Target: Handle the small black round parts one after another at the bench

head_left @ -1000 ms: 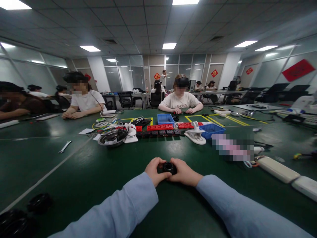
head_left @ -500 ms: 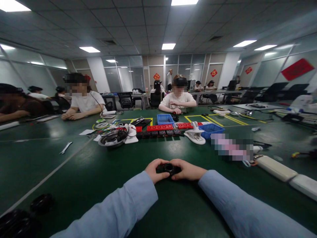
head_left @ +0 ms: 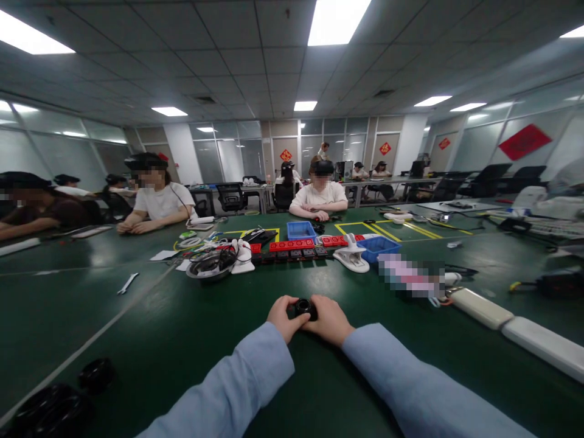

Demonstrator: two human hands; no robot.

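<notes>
Between my two hands sits a small black ring-shaped part [head_left: 303, 306] with a round hole facing up; its exact kind is unclear. My left hand [head_left: 283, 319] curls around its left side, thumb across the front. On the opposite side my right hand [head_left: 329, 320] closes over it, its fingers hiding part of the surface. Both hands are low over the green table [head_left: 219, 340]. At the lower left are a glossy black round part [head_left: 97, 375] and a larger cluster of black round parts [head_left: 52, 413], apart from my hands.
Ahead lie red power strips [head_left: 292, 244], a metal bowl of cables [head_left: 210, 266], a white clip-like stand [head_left: 352, 255] and blue trays [head_left: 301, 231]. A wrench [head_left: 128, 284] lies left; long white bars [head_left: 542, 345] lie right. Other people sit around the table.
The camera view has tilted up slightly and shifted. My right hand has come in closer around the black part, which both hands still hold.
</notes>
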